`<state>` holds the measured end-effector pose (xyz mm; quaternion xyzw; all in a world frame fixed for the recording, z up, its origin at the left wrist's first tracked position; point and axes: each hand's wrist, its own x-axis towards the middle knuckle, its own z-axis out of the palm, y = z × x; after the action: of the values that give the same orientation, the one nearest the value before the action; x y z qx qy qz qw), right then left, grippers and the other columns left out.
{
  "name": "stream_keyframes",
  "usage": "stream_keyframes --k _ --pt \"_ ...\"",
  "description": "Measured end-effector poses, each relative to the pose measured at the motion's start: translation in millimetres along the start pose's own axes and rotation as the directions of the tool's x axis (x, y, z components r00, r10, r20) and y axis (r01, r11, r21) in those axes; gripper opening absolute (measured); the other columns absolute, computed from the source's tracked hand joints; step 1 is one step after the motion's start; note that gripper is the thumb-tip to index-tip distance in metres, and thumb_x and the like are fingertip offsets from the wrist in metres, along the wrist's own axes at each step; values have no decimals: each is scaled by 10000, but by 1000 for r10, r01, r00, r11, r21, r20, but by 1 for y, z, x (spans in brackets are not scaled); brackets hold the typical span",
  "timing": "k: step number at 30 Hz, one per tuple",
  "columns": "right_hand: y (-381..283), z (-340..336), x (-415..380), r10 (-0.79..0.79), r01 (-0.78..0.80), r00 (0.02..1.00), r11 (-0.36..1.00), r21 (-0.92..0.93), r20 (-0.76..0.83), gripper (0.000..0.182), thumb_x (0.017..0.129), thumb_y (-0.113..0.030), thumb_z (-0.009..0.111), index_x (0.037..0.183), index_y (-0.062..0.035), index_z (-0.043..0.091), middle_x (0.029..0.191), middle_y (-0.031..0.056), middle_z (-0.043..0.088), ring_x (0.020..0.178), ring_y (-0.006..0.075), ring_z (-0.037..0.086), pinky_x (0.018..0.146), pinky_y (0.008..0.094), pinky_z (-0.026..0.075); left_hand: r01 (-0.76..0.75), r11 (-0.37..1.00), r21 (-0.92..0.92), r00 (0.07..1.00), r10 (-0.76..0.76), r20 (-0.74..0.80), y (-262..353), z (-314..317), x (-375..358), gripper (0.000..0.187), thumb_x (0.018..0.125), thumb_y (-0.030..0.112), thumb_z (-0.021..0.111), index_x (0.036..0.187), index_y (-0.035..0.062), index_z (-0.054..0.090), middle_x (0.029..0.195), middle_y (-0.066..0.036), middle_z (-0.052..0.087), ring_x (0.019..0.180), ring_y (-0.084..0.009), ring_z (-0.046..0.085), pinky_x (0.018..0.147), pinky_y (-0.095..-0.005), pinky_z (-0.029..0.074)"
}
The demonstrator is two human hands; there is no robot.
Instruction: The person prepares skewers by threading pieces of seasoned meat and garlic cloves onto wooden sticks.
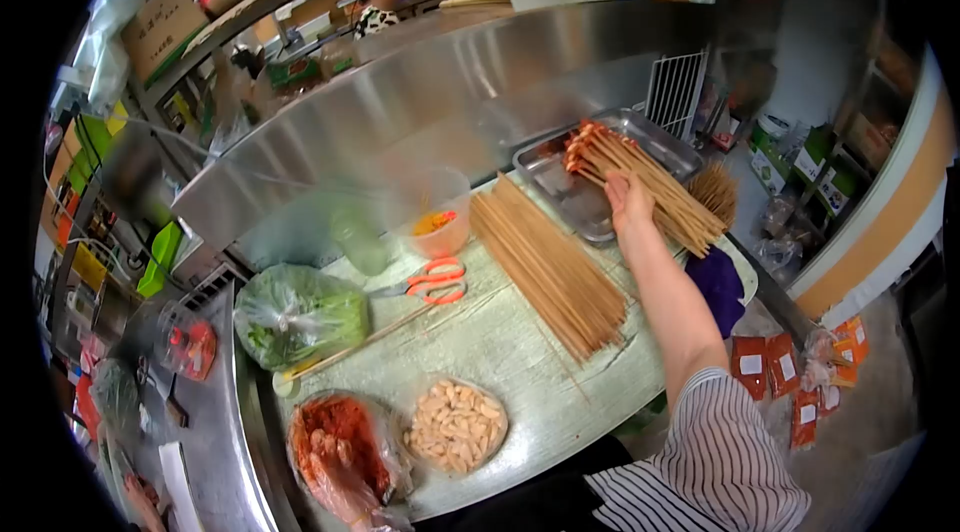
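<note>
My right hand [628, 202] is bare, its fingers stretched out against a bunch of wooden skewers [660, 182] with red pieces on their tips. That bunch lies across a metal tray [570, 194]. In a plastic bag of red, seasoned food [345, 422] at the lower left is my left hand [340, 472], under clear plastic; its fingers blend into the food, so their grip is unclear. Beside this bag sits a bag of pale pieces [456, 426]. A large pile of bare skewers [550, 272] lies on the green board [400, 347].
Orange-handled scissors [436, 282], a bag of green leaves [302, 317] and a clear tub [438, 222] stand on the left part of the board. A metal panel [400, 102] rises behind; beyond it is a person [377, 7]. Red packets [765, 367] lie on the floor.
</note>
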<state>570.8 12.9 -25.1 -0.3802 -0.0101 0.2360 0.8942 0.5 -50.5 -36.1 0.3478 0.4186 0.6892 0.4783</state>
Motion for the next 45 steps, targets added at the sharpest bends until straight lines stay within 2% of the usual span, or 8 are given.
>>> stream_keyframes --k 11,15,17,21,27,36,44,45 --pt "15 -14 -11 51 -52 998 998 -40 -32 292 949 -239 433 1076 21 465 1089 219 567 998 292 594 842 362 489 -17 1000 8 999 18 -51 0 17 -4 369 914 181 524 1216 -16 449 1189 -138 534 986 -210 543 803 -333 465" --pt "7 -14 -24 403 -414 908 905 100 117 647 937 -408 413 1335 56 199 1217 269 483 1079 299 548 915 397 454 -31 993 -117 973 57 223 2 14 5 340 920 163 502 1216 10 438 1129 -126 548 925 -168 545 717 -285 470" --pt "1 -9 -61 529 -486 776 848 -210 343 426 915 -323 478 1215 -20 456 1131 141 581 926 193 567 778 295 454 6 990 -143 998 4 69 8 27 -5 315 906 117 518 1199 23 449 1122 -133 548 885 -161 554 679 -277 479" --pt "-1 2 -168 515 -253 682 832 -493 519 99 880 -144 516 866 -60 566 728 46 582 597 121 529 522 241 411 19 985 -172 998 -30 -61 6 27 -11 325 901 94 530 1205 18 443 1115 -151 556 932 -201 585 764 -342 519" --pt "42 -46 -261 441 -29 677 816 -577 589 102 882 -58 480 901 -20 573 702 42 577 539 73 492 485 190 393 28 976 -214 999 -33 -18 8 29 -14 340 910 99 509 1233 32 428 1128 -162 561 945 -251 600 789 -379 531" --pt "22 -17 -266 176 398 585 789 -469 792 497 869 -50 526 1327 -64 333 1275 97 454 931 137 563 830 301 470 60 997 -41 996 -57 61 1 14 -2 444 923 253 507 1281 7 415 1220 -133 520 1043 -174 549 816 -285 492" --pt "8 80 -256 -65 313 676 927 -205 734 740 804 22 555 1401 -55 125 1447 111 201 841 111 551 727 262 489 61 998 15 993 -62 100 4 22 -1 539 925 305 477 1358 23 326 1382 -150 362 1270 -230 361 1024 -334 333" --pt "-6 91 -270 -174 437 564 893 -113 807 719 794 17 565 1391 -45 168 1439 130 203 807 116 550 717 260 489 70 997 24 992 -72 105 2 21 -2 539 925 305 477 1358 23 326 1382 -150 362 1270 -230 361 1024 -334 333"
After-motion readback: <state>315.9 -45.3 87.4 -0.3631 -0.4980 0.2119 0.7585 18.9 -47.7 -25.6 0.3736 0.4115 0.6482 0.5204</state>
